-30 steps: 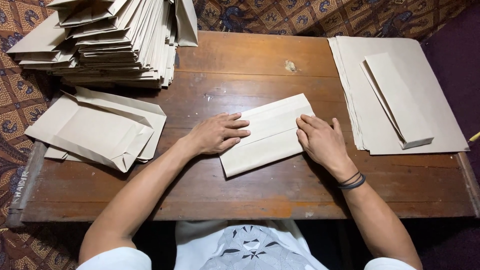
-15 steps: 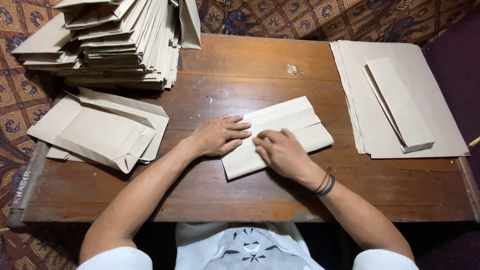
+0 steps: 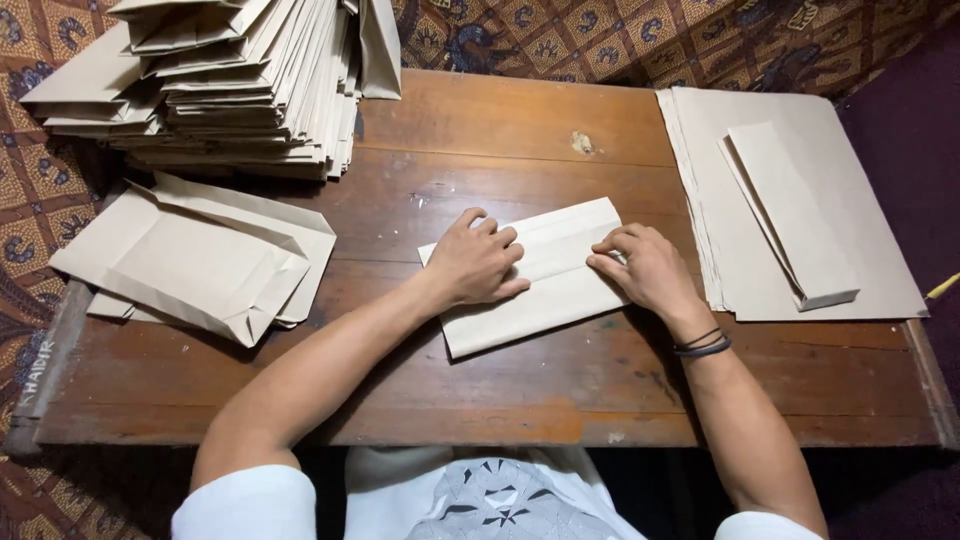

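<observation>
A folded sheet of tan paper [image 3: 545,290] lies slanted in the middle of the wooden table [image 3: 520,120]. My left hand [image 3: 478,262] presses flat on its left half, fingers curled toward the fold. My right hand [image 3: 645,268] rests on the sheet's right end, fingertips on the paper; dark bands circle that wrist. Neither hand lifts the sheet off the table.
A tall stack of folded paper bags [image 3: 230,80] fills the far left corner. A few finished bags [image 3: 195,260] lie at the left edge. A pile of flat sheets [image 3: 870,270] with a folded strip [image 3: 790,210] on top sits at the right. Patterned cloth surrounds the table.
My right hand slid left across the sheet toward my left hand, then back to the right end. The left hand stayed pressing on the paper.
</observation>
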